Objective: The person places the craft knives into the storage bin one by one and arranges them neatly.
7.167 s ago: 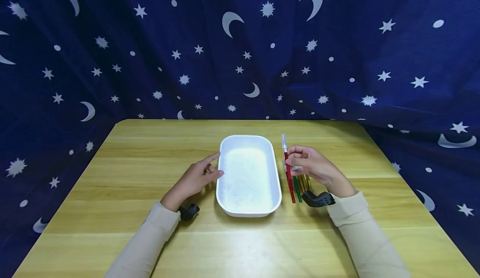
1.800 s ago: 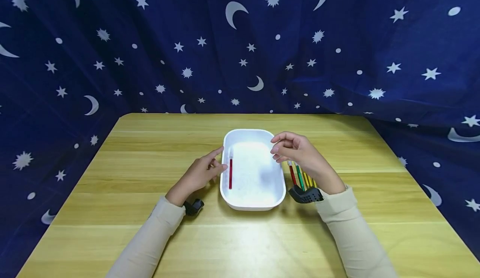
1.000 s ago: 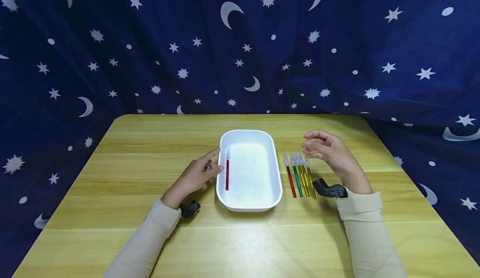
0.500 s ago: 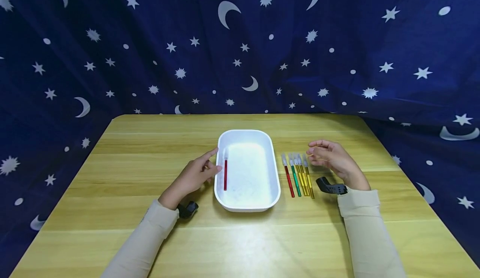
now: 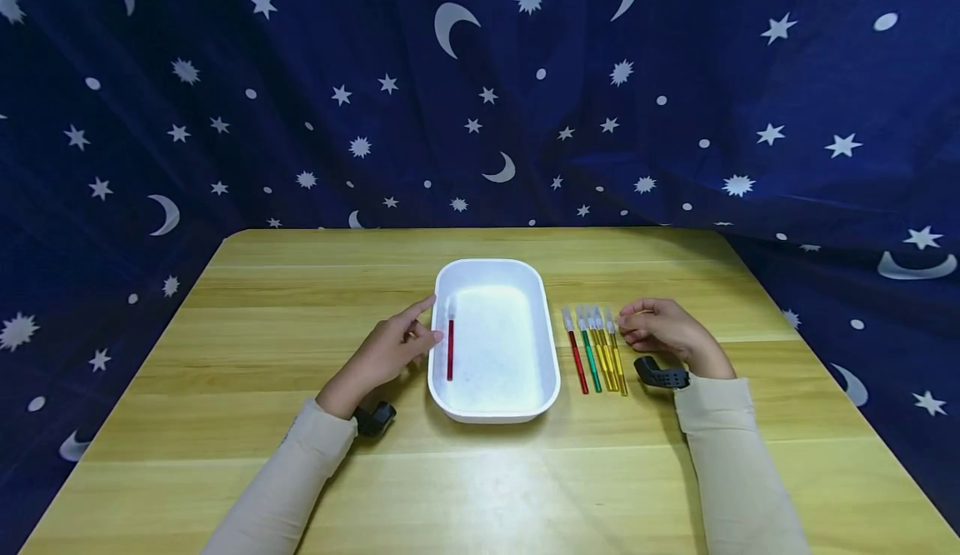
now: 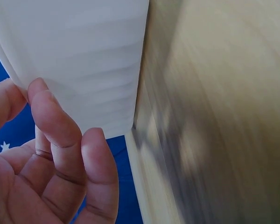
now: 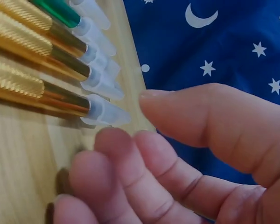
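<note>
One dark blue curtain (image 5: 408, 63), printed with white stars, moons and dots, fills the background of my head view. Below it I have a wood-grain table (image 5: 255, 355). Two beige arms extend over this surface: left sleeve (image 5: 285, 476) and right sleeve (image 5: 727, 455). Between them sits a white tray (image 5: 502, 347) with rounded corners, its long axis pointing away from the person. At its left side I read the left hand (image 5: 378, 361) as pinching the rim lightly: thumb at the edge, a fingertip against the outer wall. The right hand (image 5: 667, 328) is positioned just beside the row of tools on the table; its grip is spread, with the fingers bent and the thumb apart from the fingertips. Inside the tray I locate one red pen-shaped tool (image 5: 451, 351), lying lengthwise near the left wall. Right of the tray, outside it, the row reads from left to right: second red tool (image 5: 578, 363), green tool (image 5: 591, 357), three gold tools (image 5: 617, 361). A black wrist unit (image 5: 375, 419) is fitted at each wrist. Smallest, in my right wrist view, is the translucent cap (image 7: 106, 109) of the nearest gold tool, near the right fingertips.
</note>
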Demonstrator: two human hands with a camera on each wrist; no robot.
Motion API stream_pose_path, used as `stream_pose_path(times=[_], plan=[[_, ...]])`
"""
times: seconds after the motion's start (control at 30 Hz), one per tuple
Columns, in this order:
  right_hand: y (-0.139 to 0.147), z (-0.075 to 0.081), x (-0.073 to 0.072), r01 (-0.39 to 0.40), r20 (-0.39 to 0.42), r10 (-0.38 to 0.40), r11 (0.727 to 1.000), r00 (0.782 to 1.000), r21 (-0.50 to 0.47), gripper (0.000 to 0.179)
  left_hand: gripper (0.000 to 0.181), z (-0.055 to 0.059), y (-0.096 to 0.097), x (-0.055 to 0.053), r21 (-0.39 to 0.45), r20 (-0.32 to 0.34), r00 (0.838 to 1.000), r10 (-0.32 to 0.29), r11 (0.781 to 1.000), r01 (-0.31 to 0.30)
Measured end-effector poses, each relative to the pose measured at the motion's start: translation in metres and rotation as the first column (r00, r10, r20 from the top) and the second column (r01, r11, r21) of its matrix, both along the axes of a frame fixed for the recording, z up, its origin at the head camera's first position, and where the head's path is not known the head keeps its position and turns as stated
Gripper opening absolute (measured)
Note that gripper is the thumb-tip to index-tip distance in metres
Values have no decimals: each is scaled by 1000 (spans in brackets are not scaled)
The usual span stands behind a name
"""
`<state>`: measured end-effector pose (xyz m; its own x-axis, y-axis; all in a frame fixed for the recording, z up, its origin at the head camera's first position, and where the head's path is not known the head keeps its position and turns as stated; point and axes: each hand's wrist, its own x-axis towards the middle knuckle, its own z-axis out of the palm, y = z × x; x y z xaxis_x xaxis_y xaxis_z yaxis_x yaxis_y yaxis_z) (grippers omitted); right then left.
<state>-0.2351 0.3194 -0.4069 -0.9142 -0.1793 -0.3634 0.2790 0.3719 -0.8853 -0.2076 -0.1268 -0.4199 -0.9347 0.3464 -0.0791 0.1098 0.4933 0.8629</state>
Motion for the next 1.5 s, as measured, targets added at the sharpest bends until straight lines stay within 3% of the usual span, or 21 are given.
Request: stream_pose_path(times=[0.37,0.53,0.8,1.5], plan=[[-9,1,4,-57,-15,62,977,998,208,22,68,1,-1,2,-5,8,1000,12,1000,-12],[-12,0,6,-82,-11,87,968,996,238,22,69,1,-1,3,1,4,1000,7,1000,-7],[-17,-3,7,-51,13,49,957,999,284,26,68,1,0,2,1,7,1000,9,1000,-9],[-7,4,5,-93,-14,98,976,995,196,29,69,1,1,1,-3,5,1000,3,1000,-3]])
